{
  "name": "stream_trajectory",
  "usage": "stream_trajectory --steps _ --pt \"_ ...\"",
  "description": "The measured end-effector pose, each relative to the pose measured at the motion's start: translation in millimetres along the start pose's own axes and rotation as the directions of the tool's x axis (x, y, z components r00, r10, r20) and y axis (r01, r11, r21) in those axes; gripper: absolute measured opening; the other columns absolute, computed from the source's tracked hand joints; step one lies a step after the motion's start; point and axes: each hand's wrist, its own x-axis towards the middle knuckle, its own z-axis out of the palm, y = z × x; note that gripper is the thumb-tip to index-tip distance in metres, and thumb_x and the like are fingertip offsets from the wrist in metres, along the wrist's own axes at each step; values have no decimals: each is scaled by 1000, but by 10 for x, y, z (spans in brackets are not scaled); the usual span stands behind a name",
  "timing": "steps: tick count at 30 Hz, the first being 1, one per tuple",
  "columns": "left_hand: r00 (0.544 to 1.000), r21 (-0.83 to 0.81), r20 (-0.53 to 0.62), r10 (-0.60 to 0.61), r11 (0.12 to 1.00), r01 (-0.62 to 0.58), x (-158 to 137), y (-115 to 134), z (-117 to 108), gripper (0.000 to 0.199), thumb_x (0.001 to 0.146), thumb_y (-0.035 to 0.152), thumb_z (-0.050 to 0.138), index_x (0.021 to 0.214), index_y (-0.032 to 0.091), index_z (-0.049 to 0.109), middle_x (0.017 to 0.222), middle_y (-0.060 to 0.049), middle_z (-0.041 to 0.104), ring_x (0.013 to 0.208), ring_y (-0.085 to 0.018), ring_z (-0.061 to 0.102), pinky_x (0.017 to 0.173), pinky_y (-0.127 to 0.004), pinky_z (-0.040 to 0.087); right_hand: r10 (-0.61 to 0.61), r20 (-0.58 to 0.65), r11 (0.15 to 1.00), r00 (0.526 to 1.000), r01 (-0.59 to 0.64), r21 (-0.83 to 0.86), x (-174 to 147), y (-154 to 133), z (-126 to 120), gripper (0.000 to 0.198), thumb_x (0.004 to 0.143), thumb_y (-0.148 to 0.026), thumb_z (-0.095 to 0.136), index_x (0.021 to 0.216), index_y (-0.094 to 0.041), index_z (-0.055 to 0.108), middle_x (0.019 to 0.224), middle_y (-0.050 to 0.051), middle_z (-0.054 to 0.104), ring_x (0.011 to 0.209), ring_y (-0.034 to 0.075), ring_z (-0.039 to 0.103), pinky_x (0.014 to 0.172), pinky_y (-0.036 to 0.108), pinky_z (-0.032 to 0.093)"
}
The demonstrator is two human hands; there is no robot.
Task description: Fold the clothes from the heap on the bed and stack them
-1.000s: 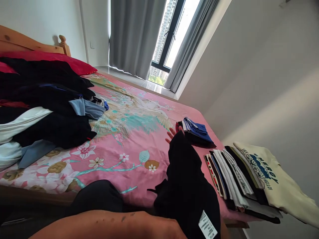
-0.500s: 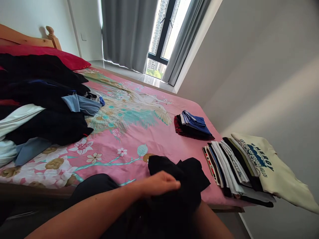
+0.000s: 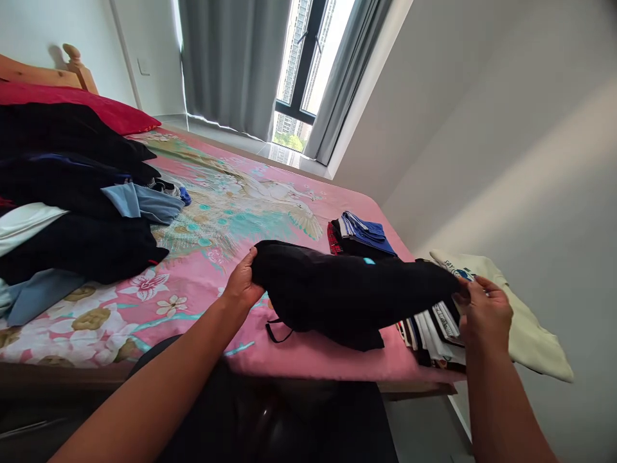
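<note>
A black garment (image 3: 337, 289) is stretched sideways above the front of the bed, with a thin black loop hanging below its left end and a small light-blue mark on its upper edge. Its exact kind cannot be told. My left hand (image 3: 243, 283) grips the left end, fingers partly hidden behind the cloth. At the other end, my right hand (image 3: 486, 305) pinches a corner, in front of the folded clothes. A row of folded clothes (image 3: 429, 334) lies just below and behind that corner, partly covered by the garment.
The bed (image 3: 231, 238) has a pink flowered sheet. A heap of loose dark clothes (image 3: 72, 186) lies left, near a red pillow (image 3: 120, 112). Beyond the garment sits a small folded stack (image 3: 369, 233). A cream shirt (image 3: 530, 328) overhangs the right edge, beside the wall (image 3: 457, 128).
The black garment was bunched low near my lap; now it is raised and spread wide. My left hand has moved left and up, my right hand right and up.
</note>
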Motion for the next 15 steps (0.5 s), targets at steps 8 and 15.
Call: stream_trajectory --steps 8,15 --pt "974 -11 178 -140 990 144 -115 -159 -32 25 88 16 42 80 10 64 73 -7 71 69 -16 68 69 -28 56 146 746 989 649 -117 -92 -1652 -279 431 26 85 -41 54 95 -18 60 67 1 60 57 13 58 51 24 49" --pt "972 1 196 -133 991 136 -76 -181 -98 28 67 3 44 84 10 64 70 -5 68 66 -16 66 68 -29 55 2 884 916 467 354 -189 -2708 179 949 42 74 -18 56 116 -15 58 114 13 60 107 28 55 92 44 47"
